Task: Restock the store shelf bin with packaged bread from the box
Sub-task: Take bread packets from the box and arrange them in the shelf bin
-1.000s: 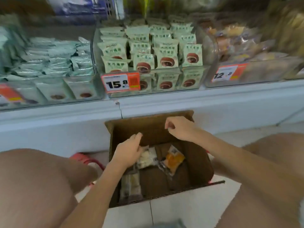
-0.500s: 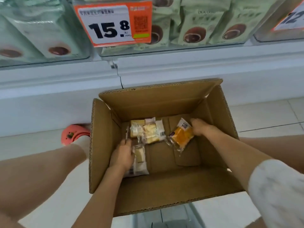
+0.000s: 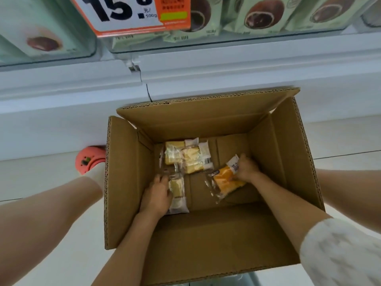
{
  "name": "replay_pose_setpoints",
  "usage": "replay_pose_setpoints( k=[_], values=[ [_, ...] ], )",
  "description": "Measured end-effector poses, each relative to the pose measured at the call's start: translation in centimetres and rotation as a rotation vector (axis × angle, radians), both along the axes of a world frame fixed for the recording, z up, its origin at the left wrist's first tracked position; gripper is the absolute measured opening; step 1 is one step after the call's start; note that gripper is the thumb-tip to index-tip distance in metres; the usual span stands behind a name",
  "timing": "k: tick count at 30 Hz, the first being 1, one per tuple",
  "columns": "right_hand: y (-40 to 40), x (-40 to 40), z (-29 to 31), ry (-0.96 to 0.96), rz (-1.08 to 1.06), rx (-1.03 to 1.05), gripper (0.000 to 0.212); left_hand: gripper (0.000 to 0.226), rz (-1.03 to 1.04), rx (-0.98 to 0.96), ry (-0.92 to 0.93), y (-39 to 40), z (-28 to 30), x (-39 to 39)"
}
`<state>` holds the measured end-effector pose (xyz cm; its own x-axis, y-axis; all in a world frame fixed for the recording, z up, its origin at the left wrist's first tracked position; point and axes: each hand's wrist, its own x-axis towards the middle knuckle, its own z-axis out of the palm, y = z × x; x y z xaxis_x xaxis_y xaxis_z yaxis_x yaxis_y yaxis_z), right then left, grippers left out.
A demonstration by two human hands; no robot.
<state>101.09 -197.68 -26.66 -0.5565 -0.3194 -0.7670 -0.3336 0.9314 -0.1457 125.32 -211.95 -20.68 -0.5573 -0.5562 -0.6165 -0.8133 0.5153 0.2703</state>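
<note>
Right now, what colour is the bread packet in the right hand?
Orange bread packet, clear wrapper, seen in the head view.

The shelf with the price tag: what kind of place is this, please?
Most likely a shop aisle. An orange price tag reading 15.8 hangs on clear shelf bins full of packaged snacks, and an open cardboard box of wrapped bread sits on the tiled floor below.

We reach both bare forearms downward: our left hand (image 3: 157, 195) lies palm-down with fingers curled in a grip, and our right hand (image 3: 246, 169) pinches with bent fingers, wrist angled inward.
</note>
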Motion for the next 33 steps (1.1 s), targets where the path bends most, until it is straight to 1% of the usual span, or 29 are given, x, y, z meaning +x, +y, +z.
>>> replay_pose_setpoints(
  k=[3, 4, 6, 9, 12, 14, 15, 16, 17, 18, 19, 20, 21, 22, 24, 26, 29, 33],
  values=[
    [1.0, 1.1, -0.2, -0.267, -0.231, -0.031, 0.07, 0.049, 0.033, 0.002, 0.043, 0.1, -0.1, 0.2],
    [1.4, 1.6, -0.2, -0.37, -0.295, -0.05, 0.066, 0.048, 0.042, 0.003, 0.06, 0.1, -0.2, 0.2],
    [1.8, 2.6, 0.0, -0.502, -0.337, -0.064, 0.066, 0.045, 0.05, 0.005, 0.091, 0.1, -0.3, 0.4],
    [1.5, 3.8, 1.0, -0.62, -0.4, -0.103, 0.069, 0.036, 0.091, 0.035, 0.126, 0.2, -0.4, 0.9],
    [1.1, 4.1, 3.2, -0.775, -0.501, -0.227, 0.056, 0.013, 0.273, 0.156, 0.228, 0.6, 0.3, 1.1],
    [1.0, 3.9, 5.1, -0.826, -0.521, -0.317, 0.046, 0.007, 0.435, 0.279, 0.291, 0.8, 1.2, 0.8],
    [0.9, 3.7, 6.1, -0.837, -0.544, -0.368, 0.044, 0.01, 0.509, 0.361, 0.291, 0.7, 1.7, 0.6],
    [0.9, 3.5, 7.1, -0.843, -0.582, -0.42, 0.042, 0.019, 0.577, 0.471, 0.269, 0.8, 2.4, 0.2],
    [0.8, 3.3, 8.2, -0.845, -0.62, -0.469, 0.039, 0.034, 0.645, 0.611, 0.252, 0.9, 3.3, -0.2],
    [0.7, 3.3, 9.2, -0.845, -0.652, -0.517, 0.037, 0.05, 0.722, 0.772, 0.267, 1.0, 4.0, -0.7],
    [0.6, 3.3, 10.1, -0.839, -0.672, -0.561, 0.036, 0.059, 0.807, 0.933, 0.31, 1.2, 4.7, -1.2],
    [0.5, 3.5, 11.0, -0.833, -0.68, -0.607, 0.035, 0.057, 0.877, 1.061, 0.376, 1.4, 5.6, -1.9],
    [0.4, 3.8, 11.9, -0.817, -0.682, -0.648, 0.034, 0.049, 0.923, 1.139, 0.453, 1.7, 6.4, -2.5],
    [0.3, 4.0, 12.8, -0.792, -0.683, -0.689, 0.033, 0.041, 0.94, 1.161, 0.524, 2.0, 7.4, -3.2],
    [0.2, 4.6, 14.5, -0.738, -0.685, -0.773, 0.032, 0.034, 0.892, 1.098, 0.61, 2.5, 9.2, -4.1],
    [0.2, 5.2, 16.3, -0.676, -0.656, -0.855, 0.035, 0.035, 0.812, 1.027, 0.662, 2.6, 10.7, -4.4],
    [-0.1, 5.9, 19.1, -0.525, -0.593, -0.982, 0.036, 0.032, 0.743, 0.893, 0.776, 2.5, 13.3, -4.1],
    [-0.7, 7.0, 23.8, -0.404, -0.656, -1.151, 0.035, 0.035, 0.653, 0.725, 0.893, 2.5, 17.5, -3.8]
  ],
)
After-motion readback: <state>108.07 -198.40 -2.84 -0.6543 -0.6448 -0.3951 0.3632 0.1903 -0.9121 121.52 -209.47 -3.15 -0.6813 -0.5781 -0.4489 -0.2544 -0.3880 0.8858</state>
